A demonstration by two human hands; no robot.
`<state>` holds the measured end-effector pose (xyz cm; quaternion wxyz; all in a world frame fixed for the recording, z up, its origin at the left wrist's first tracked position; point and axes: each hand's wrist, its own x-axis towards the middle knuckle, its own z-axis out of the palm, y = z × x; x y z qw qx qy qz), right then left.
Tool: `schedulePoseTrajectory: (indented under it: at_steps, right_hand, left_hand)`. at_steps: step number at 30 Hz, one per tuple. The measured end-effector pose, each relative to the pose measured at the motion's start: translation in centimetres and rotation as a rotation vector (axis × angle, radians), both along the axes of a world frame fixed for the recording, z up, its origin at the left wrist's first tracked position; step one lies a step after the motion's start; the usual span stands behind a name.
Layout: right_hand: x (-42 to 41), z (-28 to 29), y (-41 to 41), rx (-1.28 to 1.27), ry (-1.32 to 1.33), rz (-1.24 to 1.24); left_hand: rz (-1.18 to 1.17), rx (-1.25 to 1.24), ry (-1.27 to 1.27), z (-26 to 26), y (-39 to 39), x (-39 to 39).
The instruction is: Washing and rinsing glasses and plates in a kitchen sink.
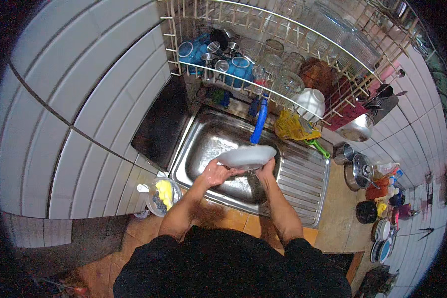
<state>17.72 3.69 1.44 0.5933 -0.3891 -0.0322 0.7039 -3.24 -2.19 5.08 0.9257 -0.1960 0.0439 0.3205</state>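
A whitish, translucent plate or shallow bowl (246, 157) is held tilted between both hands above the stainless steel sink (197, 156). My left hand (216, 173) supports its left and lower side, palm turned up, with wet-looking skin. On the right, my right hand (266, 169) grips the dish's rim. Directly behind the dish, a blue tube on the faucet (260, 121) points down towards it. Whether water is running cannot be told. Left of the sink stands a clear bowl (178, 192) with a yellow sponge or cloth (165, 193) and a dark scouring pad.
Overhead hangs a white wire dish rack (246, 83) with glasses and cups. A ribbed drainboard (301, 178) adjoins the sink, with a yellow packet (292, 124) and green-handled brush (318, 148) behind. Pots (358, 172) and stacked dishes (381, 230) line the right counter; a tiled wall rises left.
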Motion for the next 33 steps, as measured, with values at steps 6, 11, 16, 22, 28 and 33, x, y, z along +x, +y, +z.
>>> schedulePoseTrajectory:
  at_steps: [6,11,16,22,28,33]
  right_hand:
    - [5.0,-2.8,0.0,0.111,-0.059,0.375]
    - [6.6,3.4,-0.2,-0.005,-0.132,0.602]
    - [6.9,6.8,0.7,0.157,-1.000,0.809]
    - [7.8,2.3,-0.9,0.384,-0.924,0.307]
    - [6.0,-0.3,-5.9,-0.156,-0.182,0.272]
    - [0.8,-4.3,-6.2,-0.107,0.092,0.398]
  left_hand:
    - [-0.163,0.439,0.765,-3.2,2.2,-1.2]
    - [-0.150,0.798,1.446,-1.8,4.7,0.5]
    - [0.119,0.518,1.700,-6.2,6.9,3.4]
    - [0.336,0.237,1.095,-6.1,4.0,8.6]
    - [0.114,0.477,1.331,0.9,-2.7,7.3]
    - [0.213,0.522,1.718,-2.8,-5.1,4.0]
